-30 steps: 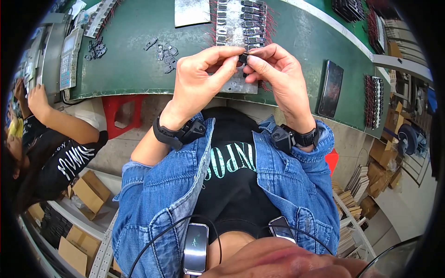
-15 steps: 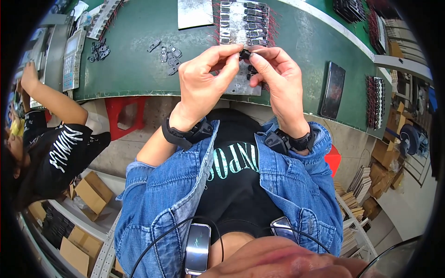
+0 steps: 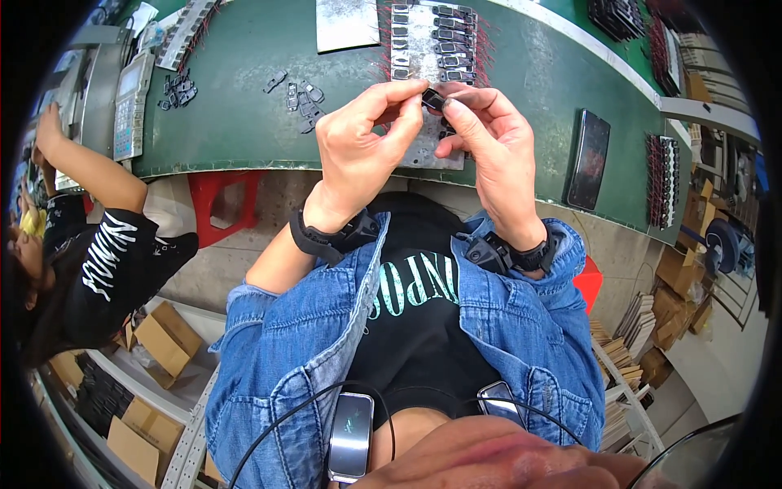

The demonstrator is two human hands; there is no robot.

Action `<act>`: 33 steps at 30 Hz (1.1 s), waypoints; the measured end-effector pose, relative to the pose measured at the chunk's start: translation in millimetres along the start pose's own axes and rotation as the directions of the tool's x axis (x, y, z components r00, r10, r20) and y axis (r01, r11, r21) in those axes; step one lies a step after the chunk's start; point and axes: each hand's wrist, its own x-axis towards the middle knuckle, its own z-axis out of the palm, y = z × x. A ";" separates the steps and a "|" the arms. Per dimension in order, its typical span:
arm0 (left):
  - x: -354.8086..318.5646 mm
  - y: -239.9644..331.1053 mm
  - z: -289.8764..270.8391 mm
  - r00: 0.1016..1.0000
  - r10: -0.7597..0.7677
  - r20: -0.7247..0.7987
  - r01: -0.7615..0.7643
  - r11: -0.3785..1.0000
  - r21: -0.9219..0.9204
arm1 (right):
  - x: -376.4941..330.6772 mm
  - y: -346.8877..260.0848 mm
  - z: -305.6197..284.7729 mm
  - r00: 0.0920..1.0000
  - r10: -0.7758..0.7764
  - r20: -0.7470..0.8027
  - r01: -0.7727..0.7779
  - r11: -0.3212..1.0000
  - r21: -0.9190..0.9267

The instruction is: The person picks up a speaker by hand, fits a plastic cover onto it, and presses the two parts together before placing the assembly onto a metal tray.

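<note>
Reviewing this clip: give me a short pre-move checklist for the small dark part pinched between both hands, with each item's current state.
1. Small dark part pinched between the fingertips of both hands: ok.
2. Left hand and right hand raised above the green table, not resting on it: ok.
3. Grey tray of similar parts lies flat right behind the hands: ok.
4. Free slot on that tray: cannot tell, the hands hide its near end.
5. Loose dark parts lie to the left, apart from the hands: ok.
6. Part's orientation in the fingers: cannot tell, too small.
</note>
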 end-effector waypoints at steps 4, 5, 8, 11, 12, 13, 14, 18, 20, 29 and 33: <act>-0.7 4.6 2.6 0.999 0.033 -0.020 -0.033 0.999 0.007 | 2.1 7.8 0.8 1.000 0.005 -0.004 -0.005 0.999 0.042; -0.9 5.6 3.6 0.999 0.029 -0.025 -0.029 1.000 -0.006 | 1.9 9.0 0.9 1.000 0.004 -0.007 -0.004 0.999 0.044; -1.7 6.8 5.1 0.999 0.031 -0.024 -0.031 0.999 -0.011 | 1.1 11.8 0.9 1.000 -0.027 -0.006 0.028 0.997 0.068; -3.5 7.3 6.2 0.999 0.043 -0.018 -0.043 0.999 0.003 | -0.3 12.9 0.4 1.000 -0.018 -0.006 0.018 0.998 0.064; -4.3 8.0 7.0 1.000 0.007 -0.010 -0.007 0.999 -0.041 | -0.6 12.9 0.4 1.000 -0.012 -0.006 0.013 0.998 0.061; -4.9 8.5 7.8 1.000 -0.029 -0.001 0.029 0.996 -0.085 | -1.1 13.0 1.3 1.000 -0.014 -0.007 0.014 0.998 0.061; -4.9 8.4 8.3 0.998 -0.065 0.011 0.066 0.989 -0.129 | -1.8 13.3 3.4 0.999 -0.048 -0.018 0.049 0.997 0.058; -2.5 3.5 6.5 0.997 -0.075 0.015 0.076 0.985 -0.153 | -0.9 14.7 11.9 0.993 -0.113 -0.042 0.115 0.992 0.050; -0.6 2.3 3.8 0.996 -0.080 0.030 0.084 0.985 -0.152 | 1.2 15.6 14.8 0.993 -0.107 -0.041 0.109 0.993 0.050; 12.3 -0.7 -26.0 0.963 -0.204 0.174 0.255 0.897 -0.361 | 15.7 19.1 31.6 0.991 -0.132 0.027 0.131 0.991 0.015; 15.4 0.7 -31.9 0.945 -0.252 0.206 0.319 0.845 -0.429 | 15.7 20.8 36.3 0.978 -0.206 0.030 0.207 0.974 -0.095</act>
